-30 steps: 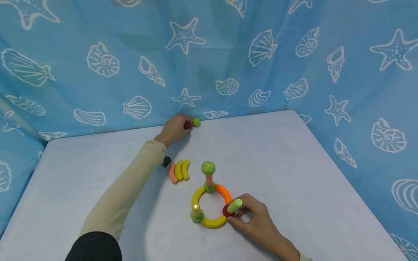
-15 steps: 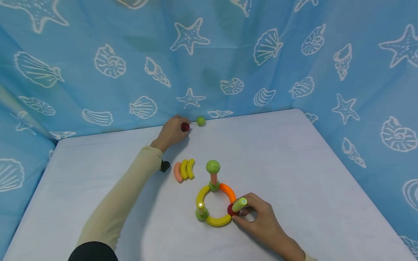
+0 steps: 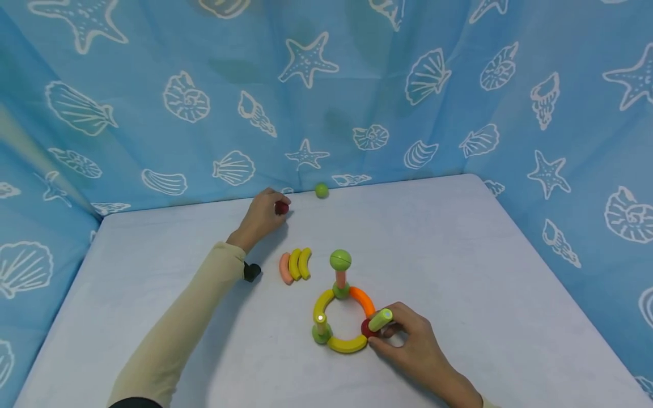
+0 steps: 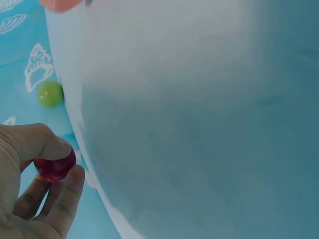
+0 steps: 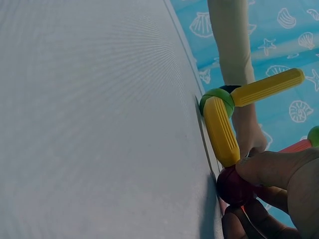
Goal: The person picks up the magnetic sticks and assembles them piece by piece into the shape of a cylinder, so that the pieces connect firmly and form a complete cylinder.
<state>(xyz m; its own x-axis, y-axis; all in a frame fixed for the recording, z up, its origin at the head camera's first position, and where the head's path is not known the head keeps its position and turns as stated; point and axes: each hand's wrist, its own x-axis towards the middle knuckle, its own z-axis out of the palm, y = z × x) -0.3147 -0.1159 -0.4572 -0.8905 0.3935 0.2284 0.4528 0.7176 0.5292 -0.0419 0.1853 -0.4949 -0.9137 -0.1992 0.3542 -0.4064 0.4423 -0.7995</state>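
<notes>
Near the back edge, my left hand pinches a dark red ball between thumb and fingers. A loose green ball lies to its right. My right hand grips the dark red ball at the right of a ring, with a light green stick standing tilted from it. Curved yellow pieces and an orange piece join this ball to two green balls. One green ball bears a pink stick topped by another green ball; the other bears a yellow stick.
Left of the ring lie a curved pink piece and two curved yellow pieces, side by side on the white table. A blue curtain with shell prints hangs along the table's back and sides.
My left hand has drawn the dark red ball away from the loose green ball, to the left and slightly nearer. The right hand keeps its hold at the ring, while the head view has shifted.
</notes>
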